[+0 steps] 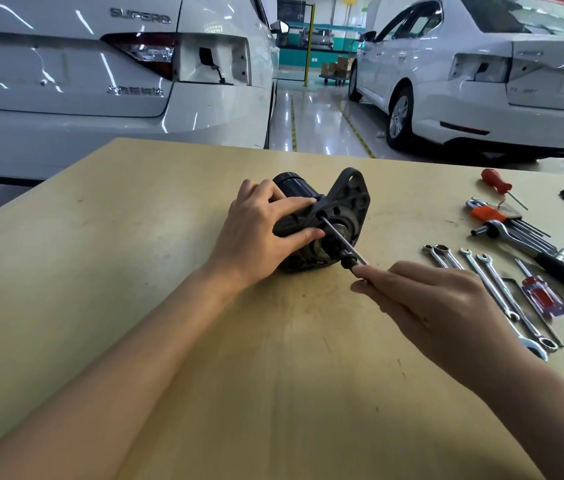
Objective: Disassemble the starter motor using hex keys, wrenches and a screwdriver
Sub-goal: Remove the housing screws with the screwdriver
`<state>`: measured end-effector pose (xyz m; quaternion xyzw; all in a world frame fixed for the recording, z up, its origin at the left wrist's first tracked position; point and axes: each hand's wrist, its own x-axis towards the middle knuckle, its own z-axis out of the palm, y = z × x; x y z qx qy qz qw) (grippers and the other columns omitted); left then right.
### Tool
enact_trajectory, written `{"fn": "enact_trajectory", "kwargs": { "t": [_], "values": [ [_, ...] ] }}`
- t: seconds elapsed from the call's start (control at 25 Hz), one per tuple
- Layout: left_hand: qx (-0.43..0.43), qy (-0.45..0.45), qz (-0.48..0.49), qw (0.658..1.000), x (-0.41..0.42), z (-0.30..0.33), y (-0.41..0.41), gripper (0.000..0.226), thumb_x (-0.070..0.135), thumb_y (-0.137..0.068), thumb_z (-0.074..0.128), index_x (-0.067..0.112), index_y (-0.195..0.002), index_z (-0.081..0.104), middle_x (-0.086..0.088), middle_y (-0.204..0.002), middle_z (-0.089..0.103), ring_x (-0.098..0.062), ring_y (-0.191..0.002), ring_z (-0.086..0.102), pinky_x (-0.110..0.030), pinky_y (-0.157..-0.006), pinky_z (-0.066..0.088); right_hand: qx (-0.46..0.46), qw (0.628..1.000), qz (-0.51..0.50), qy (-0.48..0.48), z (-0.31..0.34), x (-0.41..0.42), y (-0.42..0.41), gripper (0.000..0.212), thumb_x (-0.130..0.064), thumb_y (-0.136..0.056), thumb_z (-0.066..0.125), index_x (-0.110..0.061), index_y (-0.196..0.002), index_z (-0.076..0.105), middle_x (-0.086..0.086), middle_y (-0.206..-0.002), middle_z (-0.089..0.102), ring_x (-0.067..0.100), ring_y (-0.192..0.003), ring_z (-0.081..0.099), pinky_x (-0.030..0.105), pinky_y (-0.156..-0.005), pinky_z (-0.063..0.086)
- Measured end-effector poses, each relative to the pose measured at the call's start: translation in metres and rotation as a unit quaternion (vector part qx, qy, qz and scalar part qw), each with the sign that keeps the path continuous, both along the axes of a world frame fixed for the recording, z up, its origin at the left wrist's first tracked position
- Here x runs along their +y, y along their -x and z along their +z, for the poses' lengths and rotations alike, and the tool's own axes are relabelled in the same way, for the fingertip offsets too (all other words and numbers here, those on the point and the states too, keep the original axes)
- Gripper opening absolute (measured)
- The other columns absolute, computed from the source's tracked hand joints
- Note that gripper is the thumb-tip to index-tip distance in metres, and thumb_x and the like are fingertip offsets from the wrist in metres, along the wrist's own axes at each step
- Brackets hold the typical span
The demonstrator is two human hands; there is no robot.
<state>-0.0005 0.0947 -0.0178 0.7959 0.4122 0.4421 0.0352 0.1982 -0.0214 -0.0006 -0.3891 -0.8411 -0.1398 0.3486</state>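
Behind our table (135, 306) stand two white cars on a shiny workshop floor — one car (100, 81) at the far left with its tail lamp partly taken out, the other car (481, 81) at the far right.

On the pale wooden table, near the middle, lies the starter motor (322, 220) on its side, with the black cylinder pointing away from us and the grey mounting flange turned toward us. Our left hand (260, 230) grasps the motor body from the left side; the fingers curl over the housing and the thumb presses near the flange.

A thin metal shaft (339, 237) runs from a hole in the flange down to our right hand (426, 299). This hand is clenched around the handle of the tool, so the handle is almost hidden; only a small black collar shows just before the fingertips. We cannot tell what kind of tip the tool has.

Further right, apart from the motor, the other tools lie on the table: several combination wrenches (495, 289) side by side, a screwdriver with a clear red handle (540, 296), a ratchet with a black grip (533, 251), a set of hex keys in an orange holder (492, 213), and — nearer the far edge — a small red-handled screwdriver (497, 181).
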Motion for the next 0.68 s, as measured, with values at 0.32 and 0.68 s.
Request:
{"fn": "enact_trajectory", "kwargs": {
  "t": [0.32, 0.68],
  "values": [
    [-0.008, 0.002, 0.005, 1.000, -0.001, 0.000, 0.000, 0.044, 0.043, -0.077, 0.074, 0.022, -0.116, 0.070, -0.001, -0.088, 0.052, -0.019, -0.092, 0.041, -0.042, -0.085, 0.045, 0.378, 0.887, 0.008, 0.266, 0.003, -0.004, 0.012, 0.017, -0.033, -0.071, 0.067, -0.022, -0.081, 0.076, -0.006, -0.070, 0.074, 0.008, -0.064, 0.071, 0.015, -0.065, 0.053],
    [0.069, 0.047, 0.011, 0.996, 0.004, 0.001, 0.002, 0.050, 0.056, -0.081, 0.054, 0.031, -0.124, 0.061, 0.003, -0.128, 0.060, -0.020, -0.126, 0.045, -0.038, -0.103, 0.027, 0.409, 0.870, 0.024, 0.273, 0.003, -0.001, 0.008, 0.022, -0.026, -0.077, 0.062, -0.009, -0.082, 0.076, 0.011, -0.067, 0.066, 0.013, -0.055, 0.061, 0.016, -0.057, 0.049]
  ]
}}
